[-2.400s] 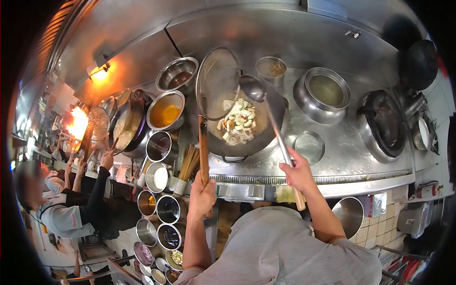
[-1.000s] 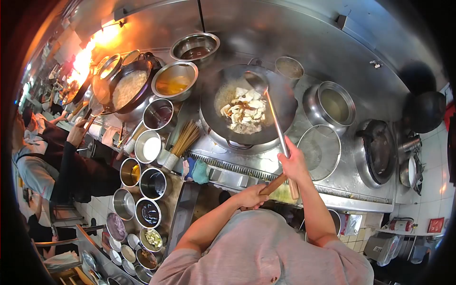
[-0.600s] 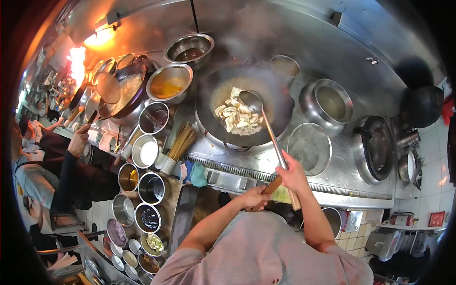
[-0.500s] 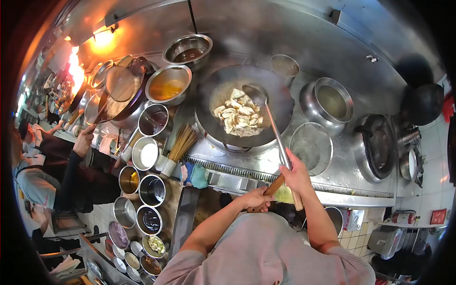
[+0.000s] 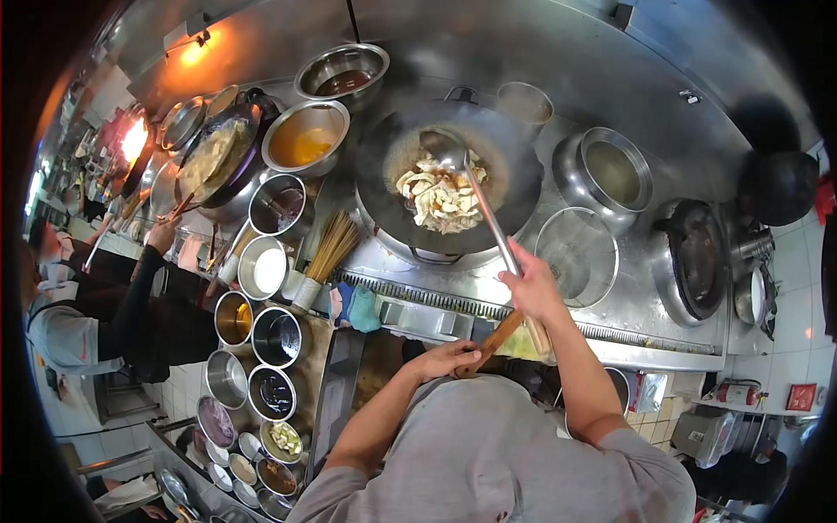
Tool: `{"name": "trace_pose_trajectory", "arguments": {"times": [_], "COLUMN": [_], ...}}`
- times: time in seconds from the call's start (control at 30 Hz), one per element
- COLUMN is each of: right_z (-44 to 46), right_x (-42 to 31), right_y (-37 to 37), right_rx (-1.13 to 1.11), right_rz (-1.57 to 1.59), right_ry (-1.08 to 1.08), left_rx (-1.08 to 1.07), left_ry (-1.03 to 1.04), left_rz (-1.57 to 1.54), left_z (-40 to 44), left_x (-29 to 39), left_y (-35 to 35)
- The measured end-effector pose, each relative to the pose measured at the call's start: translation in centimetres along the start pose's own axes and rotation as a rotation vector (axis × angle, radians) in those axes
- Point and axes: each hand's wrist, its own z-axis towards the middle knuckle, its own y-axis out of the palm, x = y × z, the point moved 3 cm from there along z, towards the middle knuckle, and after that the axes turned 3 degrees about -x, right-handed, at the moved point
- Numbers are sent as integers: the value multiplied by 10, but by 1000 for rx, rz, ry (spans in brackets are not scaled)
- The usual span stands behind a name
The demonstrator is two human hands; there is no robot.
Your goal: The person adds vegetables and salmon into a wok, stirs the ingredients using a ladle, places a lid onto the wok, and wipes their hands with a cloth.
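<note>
My right hand point(image 5: 534, 283) is closed round the long handle of a metal ladle point(image 5: 490, 211). The ladle's bowl is inside the big dark wok point(image 5: 384, 207), at the far side of a heap of pale, flat food pieces point(image 5: 440, 205). Brown liquid shows among the pieces near the bowl. Close to my body, my left hand point(image 5: 446, 359) grips a wooden handle point(image 5: 503, 334). This handle slants up beneath my right hand towards a round mesh strainer point(image 5: 575, 259); the join is hidden.
Left of the wok are a bowl of orange liquid point(image 5: 305, 141), a bamboo brush point(image 5: 334, 248) and several metal sauce pots point(image 5: 279, 338). To the right stand a steel pot point(image 5: 603, 179) and another dark pan point(image 5: 697, 261). At far left, a co-worker's hand point(image 5: 163, 234) holds a tool near flames.
The ladle's bowl has moved left and up within the wok, and brown liquid now shows on the food. My right hand has slid slightly up. At far left, the flame has shrunk.
</note>
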Motion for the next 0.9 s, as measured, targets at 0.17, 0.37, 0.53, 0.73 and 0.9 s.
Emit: {"name": "trace_pose_trajectory", "arguments": {"times": [0.17, 0.37, 0.53, 0.73, 0.9], "right_z": [46, 52, 38, 7, -61], "right_x": [-10, -3, 14, 18, 17], "right_y": [4, 5, 10, 12, 4], "right_rx": [111, 25, 149, 110, 116], "right_rz": [-227, -58, -189, -263, -149], "right_ry": [-95, -25, -186, -140, -116], "left_rx": [99, 147, 376, 794, 910], "left_ry": [76, -37, -87, 8, 66], "left_rz": [-102, -203, -263, -588, -536], "left_z": [18, -3, -16, -3, 4], "left_x": [-28, -42, -94, -148, -142], "left_y": [-6, -24, -62, -111, -127]}}
